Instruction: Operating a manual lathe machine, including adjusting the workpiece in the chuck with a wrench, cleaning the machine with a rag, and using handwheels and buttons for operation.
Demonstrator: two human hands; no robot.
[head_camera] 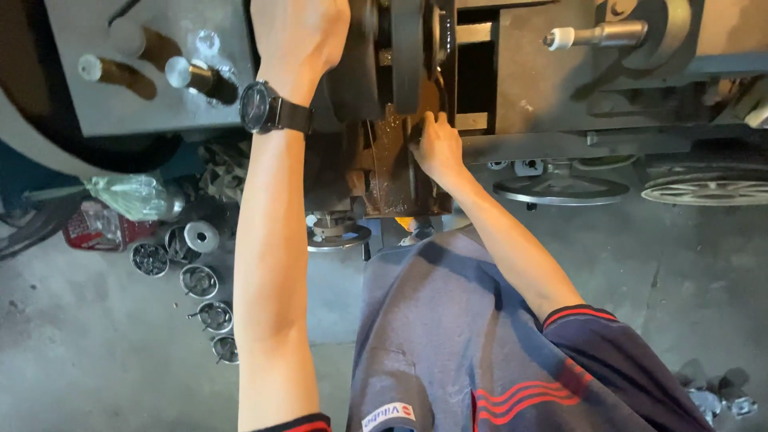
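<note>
While both hands (300, 36) (436, 144) grip the machine (400, 160), tins (198, 280) sit below.

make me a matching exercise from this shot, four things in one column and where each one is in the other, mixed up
Things:
1. left hand
2. right hand
3. wristwatch
4. small metal tins

Places:
A. on the floor, left of the person's left arm
B. on the left wrist
C. up on the dark machine part at the top of the picture
D. lower down, fingers against the greasy brown part of the machine

Pairs: 1-C, 2-D, 3-B, 4-A
</note>
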